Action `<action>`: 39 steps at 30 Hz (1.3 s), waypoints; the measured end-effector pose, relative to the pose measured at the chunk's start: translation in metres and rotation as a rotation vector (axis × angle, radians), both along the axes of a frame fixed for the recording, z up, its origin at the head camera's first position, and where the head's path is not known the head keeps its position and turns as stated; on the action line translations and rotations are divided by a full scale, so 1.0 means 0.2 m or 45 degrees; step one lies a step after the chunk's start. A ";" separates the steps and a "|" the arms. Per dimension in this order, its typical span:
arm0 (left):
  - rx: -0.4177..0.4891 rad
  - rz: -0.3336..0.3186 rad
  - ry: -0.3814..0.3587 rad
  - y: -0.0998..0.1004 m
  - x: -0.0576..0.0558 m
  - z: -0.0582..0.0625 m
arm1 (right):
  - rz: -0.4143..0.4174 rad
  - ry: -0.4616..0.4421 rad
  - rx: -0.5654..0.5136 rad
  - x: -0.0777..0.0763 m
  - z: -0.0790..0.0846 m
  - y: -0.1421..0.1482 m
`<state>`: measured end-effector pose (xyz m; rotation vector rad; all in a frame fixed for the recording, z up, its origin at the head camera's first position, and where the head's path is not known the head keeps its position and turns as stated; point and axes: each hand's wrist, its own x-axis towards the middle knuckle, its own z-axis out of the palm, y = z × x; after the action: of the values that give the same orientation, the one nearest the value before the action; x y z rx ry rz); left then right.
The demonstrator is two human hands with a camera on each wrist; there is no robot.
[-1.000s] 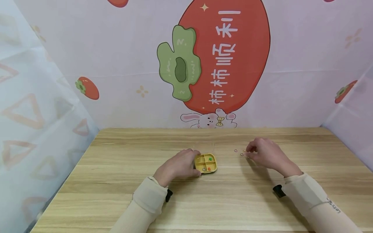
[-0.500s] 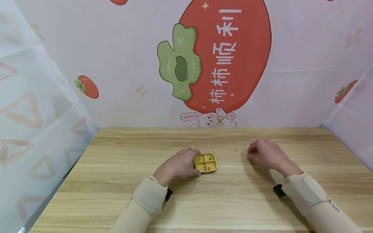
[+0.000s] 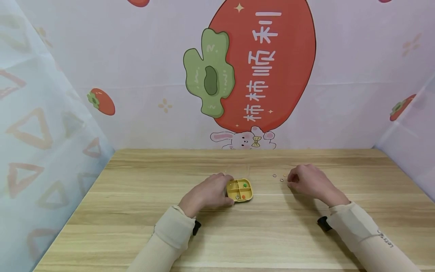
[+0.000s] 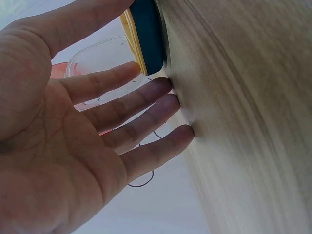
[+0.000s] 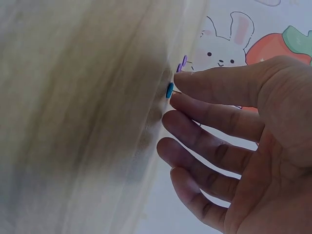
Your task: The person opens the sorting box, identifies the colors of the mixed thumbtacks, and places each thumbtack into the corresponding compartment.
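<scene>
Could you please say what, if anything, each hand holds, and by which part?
The left hand grips the yellow box by its left side; whether the right hand pinches the blue pin cannot be told.

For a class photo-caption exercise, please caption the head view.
Left hand holding a four-compartment yellow box, right hand beside loose thumbtacks on a wood-grain table.

I wear 2 cream long sleeves, left sleeve (image 3: 159,247) and right sleeve (image 3: 384,252), each ending in a wide cream band at the wrist. Dark lettering (image 3: 385,238), too small to read surely, marks the right. 1 small black part (image 3: 196,227) shows beside the left band, 1 black block (image 3: 324,223) beside the right.
</scene>
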<state>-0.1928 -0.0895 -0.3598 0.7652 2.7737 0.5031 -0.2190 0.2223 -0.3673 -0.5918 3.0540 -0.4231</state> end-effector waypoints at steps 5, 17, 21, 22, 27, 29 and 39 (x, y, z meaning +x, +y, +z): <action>-0.002 0.004 -0.006 0.00 0.00 0.00 | -0.003 0.011 0.010 0.00 -0.01 0.00; -0.010 0.016 -0.019 0.00 0.01 0.00 | -0.016 0.023 0.028 0.01 0.01 -0.02; -0.002 0.023 -0.027 0.01 0.01 0.00 | -0.033 0.016 0.034 0.01 0.01 -0.02; 0.000 0.023 -0.026 0.01 0.01 0.00 | -0.036 0.016 0.036 0.01 0.01 -0.02; 0.006 0.017 -0.016 0.00 0.01 0.01 | -0.044 0.017 0.042 0.01 0.00 -0.02; 0.007 0.015 -0.012 0.00 0.01 0.01 | -0.043 0.016 0.044 0.01 0.00 -0.02; 0.002 0.012 -0.005 0.01 0.02 0.01 | -0.040 -0.004 0.040 0.02 0.00 -0.01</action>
<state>-0.1891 -0.0883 -0.3584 0.7505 2.7747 0.5085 -0.2153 0.2203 -0.3675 -0.5423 3.0645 -0.3749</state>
